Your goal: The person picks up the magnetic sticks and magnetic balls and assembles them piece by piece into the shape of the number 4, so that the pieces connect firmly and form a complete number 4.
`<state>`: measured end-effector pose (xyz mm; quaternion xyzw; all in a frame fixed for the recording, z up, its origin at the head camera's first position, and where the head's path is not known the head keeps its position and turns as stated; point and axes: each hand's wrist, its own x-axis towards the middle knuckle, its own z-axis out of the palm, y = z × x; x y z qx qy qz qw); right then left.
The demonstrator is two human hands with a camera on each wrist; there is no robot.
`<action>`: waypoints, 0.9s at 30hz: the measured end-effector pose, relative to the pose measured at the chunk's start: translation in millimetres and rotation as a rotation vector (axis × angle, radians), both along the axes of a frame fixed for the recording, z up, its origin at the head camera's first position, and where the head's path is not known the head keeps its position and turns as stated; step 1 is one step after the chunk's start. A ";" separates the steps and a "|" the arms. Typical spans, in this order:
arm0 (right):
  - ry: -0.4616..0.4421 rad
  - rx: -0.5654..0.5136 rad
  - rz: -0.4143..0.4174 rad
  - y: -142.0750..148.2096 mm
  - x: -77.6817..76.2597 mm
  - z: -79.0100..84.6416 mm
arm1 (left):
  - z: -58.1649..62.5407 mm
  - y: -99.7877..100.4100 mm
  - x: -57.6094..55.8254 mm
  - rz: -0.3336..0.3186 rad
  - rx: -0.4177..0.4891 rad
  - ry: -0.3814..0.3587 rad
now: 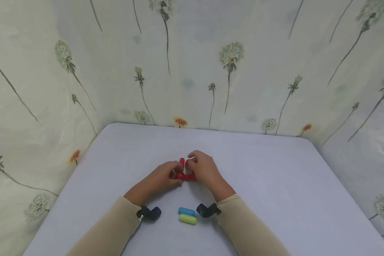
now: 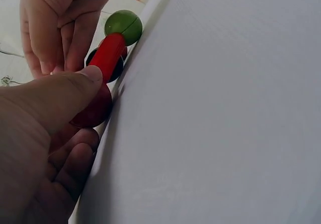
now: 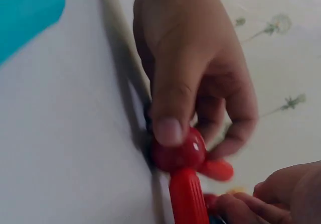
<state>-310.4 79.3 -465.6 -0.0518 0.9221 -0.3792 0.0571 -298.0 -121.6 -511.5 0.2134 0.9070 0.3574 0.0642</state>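
My left hand pinches a glossy red ball between thumb and fingers, low over the white table. From that ball a ridged red stick runs right to a green ball, which the right hand hides in the head view. A second red stick leaves the same ball toward the table's far side, making a corner. Close by on the right, my right hand has its fingertips on a small round dark-and-red piece, partly hidden by the fingers and the first stick.
Nearer the body, between the forearms, a blue stick and a yellow-green stick lie side by side. Black wrist cameras jut inward from both sleeves. A flower-printed curtain stands around the white table behind and at the sides.
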 end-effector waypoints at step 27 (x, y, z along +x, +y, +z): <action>-0.003 0.206 0.135 78.3 -26.9 -15.2 | 8.3 0.1 1.3 0.026 -0.036 -0.093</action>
